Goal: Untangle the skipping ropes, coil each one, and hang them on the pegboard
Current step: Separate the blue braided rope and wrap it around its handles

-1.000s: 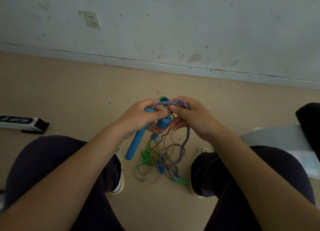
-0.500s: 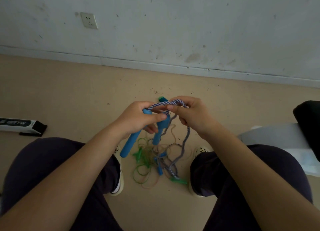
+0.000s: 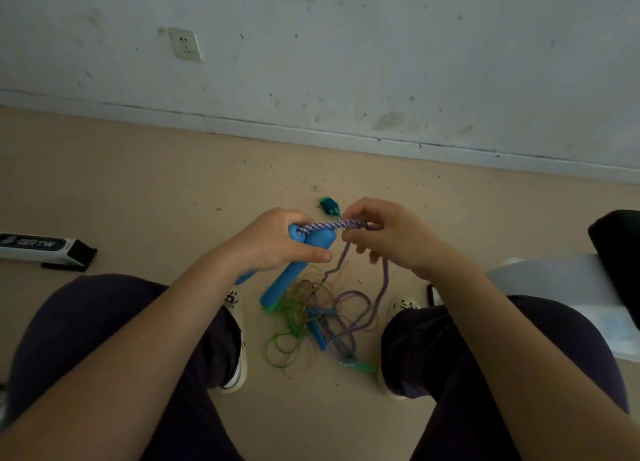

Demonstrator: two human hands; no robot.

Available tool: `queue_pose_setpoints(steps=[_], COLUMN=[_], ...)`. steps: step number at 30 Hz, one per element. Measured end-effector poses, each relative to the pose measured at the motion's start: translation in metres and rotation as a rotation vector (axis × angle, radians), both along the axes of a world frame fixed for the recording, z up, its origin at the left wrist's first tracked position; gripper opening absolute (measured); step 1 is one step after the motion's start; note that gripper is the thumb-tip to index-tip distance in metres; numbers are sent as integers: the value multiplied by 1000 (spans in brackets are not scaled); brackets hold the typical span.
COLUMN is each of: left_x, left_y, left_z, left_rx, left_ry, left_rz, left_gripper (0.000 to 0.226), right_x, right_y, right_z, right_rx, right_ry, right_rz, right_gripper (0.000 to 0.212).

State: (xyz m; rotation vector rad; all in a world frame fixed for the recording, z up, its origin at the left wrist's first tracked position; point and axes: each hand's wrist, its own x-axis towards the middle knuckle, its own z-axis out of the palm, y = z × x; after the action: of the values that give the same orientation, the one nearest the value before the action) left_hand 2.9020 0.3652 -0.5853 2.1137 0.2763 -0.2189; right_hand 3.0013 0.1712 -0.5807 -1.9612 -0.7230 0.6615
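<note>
While two blue handles (image 3: 287, 270) are gripped in the left hand (image 3: 277, 246), limp braided rope (image 3: 332, 224) is pinched by the right hand (image 3: 391, 239); loose slack is tangled at six o'clock.

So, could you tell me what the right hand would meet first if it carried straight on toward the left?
Probably the blue handles gripped by the left hand; the right hand pinches the braided rope beside them, though depth is unclear.

Beige floor (image 3: 138, 190), kinda gritty with dark specks up near the wall. Lying on it: a messy tangle of ropes (image 3: 311, 329) in the middle, a small teal piece (image 3: 329, 206) farther back, and a black-and-white box (image 3: 45, 251) far left.
</note>
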Motion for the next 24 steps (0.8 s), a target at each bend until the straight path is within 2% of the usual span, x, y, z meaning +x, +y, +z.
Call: queue_pose_setpoints(steps=[2,4,9,12,16,20,24], left_x=[-1,-2,-2,-3,-3,-4,-5], left_y=[-1,-2,-7,-8,-4,3,1], left_z=[-2,-1,2,2,1,4,5], left_rx=[-24,-57,-159,-184,-361,-334,-360], left_ry=[26,26,-20,-12,-1,44,74], left_rz=[-33,-57,-5,-17,21,15,5], left_gripper=[33,36,50,57,45,19,25], right_x=[0,0,-10,-9,0,9,6], right_y=[1,2,6,9,3,-3,-4], right_z=[-3,-3,-2,-1,2,4,3], right_rx=[-108,-161,-52,-19,41,193,105], right_ry=[-79,-147,33,57,-20,63,110], right_rz=[78,112,112,86,-38,-221,-83], right_gripper=[6,12,32,28,17,17,34])
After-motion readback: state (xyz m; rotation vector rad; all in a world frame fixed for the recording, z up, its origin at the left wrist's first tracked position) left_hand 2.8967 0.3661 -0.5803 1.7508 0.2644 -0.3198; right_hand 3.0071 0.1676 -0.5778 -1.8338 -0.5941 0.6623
